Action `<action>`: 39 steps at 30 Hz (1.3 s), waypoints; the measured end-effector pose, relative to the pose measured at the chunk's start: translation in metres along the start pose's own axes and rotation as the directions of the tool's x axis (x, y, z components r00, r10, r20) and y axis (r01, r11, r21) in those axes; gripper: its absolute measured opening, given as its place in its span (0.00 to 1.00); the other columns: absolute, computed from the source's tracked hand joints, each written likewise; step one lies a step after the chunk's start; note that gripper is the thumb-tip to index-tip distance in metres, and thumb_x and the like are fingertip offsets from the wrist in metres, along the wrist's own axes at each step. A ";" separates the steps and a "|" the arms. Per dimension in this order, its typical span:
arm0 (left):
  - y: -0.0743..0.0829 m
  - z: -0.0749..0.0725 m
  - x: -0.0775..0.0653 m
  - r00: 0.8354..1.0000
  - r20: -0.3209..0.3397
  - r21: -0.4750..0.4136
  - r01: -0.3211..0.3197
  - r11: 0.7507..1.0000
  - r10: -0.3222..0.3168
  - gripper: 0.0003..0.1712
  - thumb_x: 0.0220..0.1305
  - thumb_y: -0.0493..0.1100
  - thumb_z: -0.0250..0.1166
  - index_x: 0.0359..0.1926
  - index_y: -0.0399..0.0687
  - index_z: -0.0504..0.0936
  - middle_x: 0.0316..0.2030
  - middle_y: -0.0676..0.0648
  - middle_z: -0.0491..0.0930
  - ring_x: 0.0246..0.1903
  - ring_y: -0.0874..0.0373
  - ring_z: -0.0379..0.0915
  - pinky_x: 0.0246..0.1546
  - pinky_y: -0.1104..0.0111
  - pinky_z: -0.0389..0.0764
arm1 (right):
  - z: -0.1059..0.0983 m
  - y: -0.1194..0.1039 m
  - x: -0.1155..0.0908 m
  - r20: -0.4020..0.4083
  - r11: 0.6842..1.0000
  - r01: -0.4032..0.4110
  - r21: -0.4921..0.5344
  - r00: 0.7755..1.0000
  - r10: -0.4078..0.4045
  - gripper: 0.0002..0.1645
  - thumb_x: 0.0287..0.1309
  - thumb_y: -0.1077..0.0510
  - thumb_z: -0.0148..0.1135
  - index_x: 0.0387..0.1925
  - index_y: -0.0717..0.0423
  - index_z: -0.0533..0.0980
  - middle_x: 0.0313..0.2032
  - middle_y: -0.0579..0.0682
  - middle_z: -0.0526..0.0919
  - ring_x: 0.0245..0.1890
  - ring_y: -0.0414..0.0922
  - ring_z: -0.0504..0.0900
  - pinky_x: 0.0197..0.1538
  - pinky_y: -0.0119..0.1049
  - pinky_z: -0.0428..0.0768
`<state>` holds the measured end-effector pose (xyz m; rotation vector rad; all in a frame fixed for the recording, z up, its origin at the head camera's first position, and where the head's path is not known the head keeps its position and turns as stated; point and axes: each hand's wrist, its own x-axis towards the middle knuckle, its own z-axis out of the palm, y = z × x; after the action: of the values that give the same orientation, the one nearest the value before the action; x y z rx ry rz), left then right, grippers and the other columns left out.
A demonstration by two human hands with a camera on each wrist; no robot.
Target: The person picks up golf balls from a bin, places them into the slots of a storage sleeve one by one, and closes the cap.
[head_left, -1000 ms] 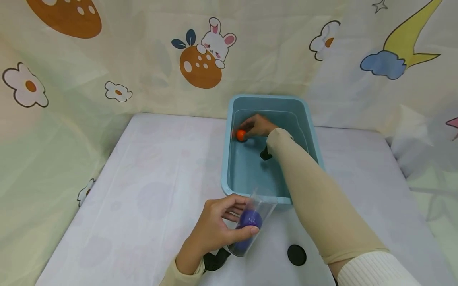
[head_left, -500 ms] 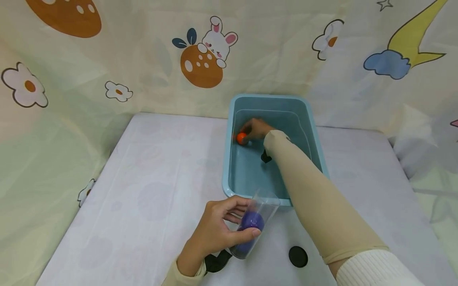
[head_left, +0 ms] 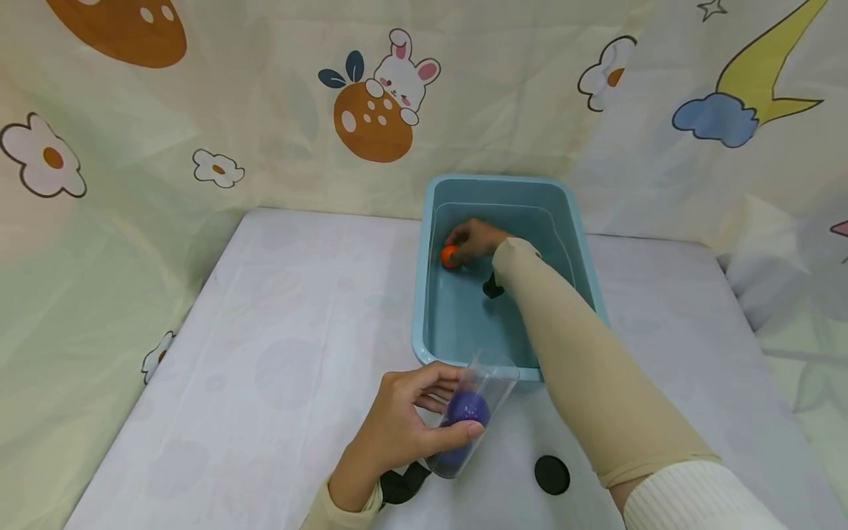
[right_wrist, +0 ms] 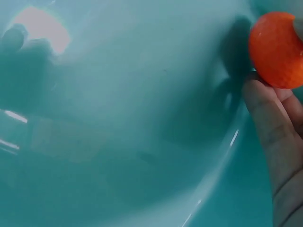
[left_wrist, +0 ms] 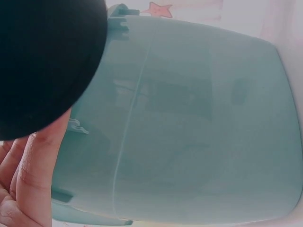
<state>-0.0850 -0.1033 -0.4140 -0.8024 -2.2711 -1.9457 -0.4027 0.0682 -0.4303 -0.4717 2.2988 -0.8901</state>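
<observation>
Your white-covered table [head_left: 278, 331] bore a rectangular light-blue plastic tub [head_left: 420, 294]; on your side of it lay a round black disc [head_left: 552, 475].

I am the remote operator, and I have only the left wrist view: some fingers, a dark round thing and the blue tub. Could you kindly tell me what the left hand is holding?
Observer: The left hand is gripping a clear tube.
Operator: Thank you. Is there something inside of it?
Observer: Yes, at least one purple ball.
Operator: And please, what is the right hand doing?
Observer: The right hand is pinching an orange ball inside the blue tub.
</observation>
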 end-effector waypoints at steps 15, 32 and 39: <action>0.004 0.002 0.002 1.000 0.001 0.013 0.001 1.000 -0.001 0.23 0.57 0.40 0.82 0.54 0.40 0.88 0.43 0.45 0.92 0.41 0.62 0.90 0.37 0.66 0.92 | -0.008 -0.010 -0.022 -0.017 0.993 -0.023 0.116 1.000 0.025 0.25 0.66 0.71 0.67 0.64 0.69 0.79 0.65 0.66 0.80 0.56 0.56 0.82 0.60 0.42 0.86; 0.006 0.003 0.000 1.000 -0.011 0.031 0.004 1.000 -0.003 0.22 0.56 0.38 0.82 0.53 0.40 0.88 0.43 0.45 0.92 0.40 0.61 0.90 0.36 0.65 0.92 | -0.026 -0.034 -0.064 -0.127 0.967 0.042 0.250 0.992 -0.010 0.24 0.70 0.68 0.65 0.66 0.68 0.77 0.63 0.63 0.78 0.58 0.55 0.77 0.61 0.42 0.84; 0.002 0.004 0.001 1.000 -0.007 0.027 -0.015 1.000 0.016 0.22 0.58 0.39 0.81 0.53 0.39 0.88 0.43 0.44 0.92 0.39 0.61 0.90 0.36 0.64 0.92 | -0.032 -0.041 -0.077 -0.173 0.944 0.092 0.317 0.984 -0.038 0.23 0.71 0.68 0.67 0.64 0.67 0.78 0.63 0.63 0.80 0.59 0.56 0.79 0.68 0.47 0.82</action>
<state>-0.0836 -0.0994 -0.4123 -0.8071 -2.2751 -1.9043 -0.3624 0.0950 -0.3503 -0.3418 2.2303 -1.3574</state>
